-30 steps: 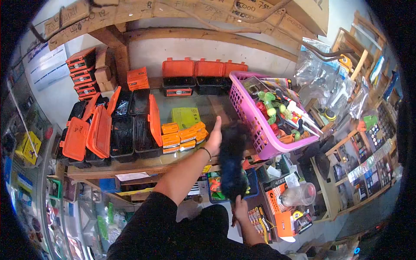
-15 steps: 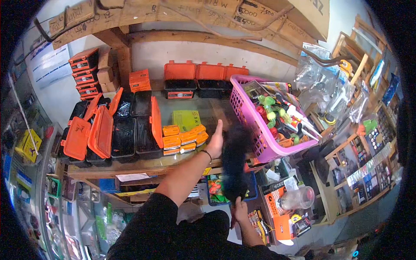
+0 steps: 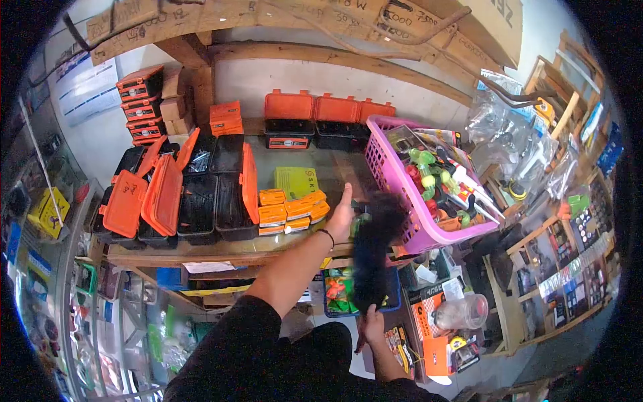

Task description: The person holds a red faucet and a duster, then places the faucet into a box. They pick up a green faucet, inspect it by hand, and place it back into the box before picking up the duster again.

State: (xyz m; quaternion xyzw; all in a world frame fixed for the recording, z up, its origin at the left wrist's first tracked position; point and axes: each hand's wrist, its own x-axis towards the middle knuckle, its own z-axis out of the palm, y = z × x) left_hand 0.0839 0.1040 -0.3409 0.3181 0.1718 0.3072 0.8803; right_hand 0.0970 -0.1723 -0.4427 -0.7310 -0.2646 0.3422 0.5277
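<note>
A black, fluffy feather duster [image 3: 372, 264], smeared by motion, stands nearly upright in front of me. My right hand [image 3: 373, 325] is closed around its lower end, and a thin reddish handle tip pokes out below. My left hand [image 3: 341, 220], with a dark band on the wrist, is beside the duster's upper part with the thumb stretched upward; its other fingers are partly hidden. Left of that hand are small stacked orange-yellow boxes [image 3: 291, 211] and a yellow-green packet [image 3: 296, 181]. Just right of the duster stands a pink basket [image 3: 435, 239] full of mixed tools and colourful items.
Open black boxes with orange lids [image 3: 161, 201] crowd the left of the glass-topped table [image 3: 268, 244]. More orange-lidded boxes [image 3: 288, 124] line the back wall. A wooden beam [image 3: 335, 53] crosses above. Below sit a blue tray [image 3: 328, 309] and a clear jar [image 3: 462, 311].
The view has shifted slightly, so the table and boxes appear a little further right. The duster's top now leans further right, towards the basket. My right hand keeps its hold.
</note>
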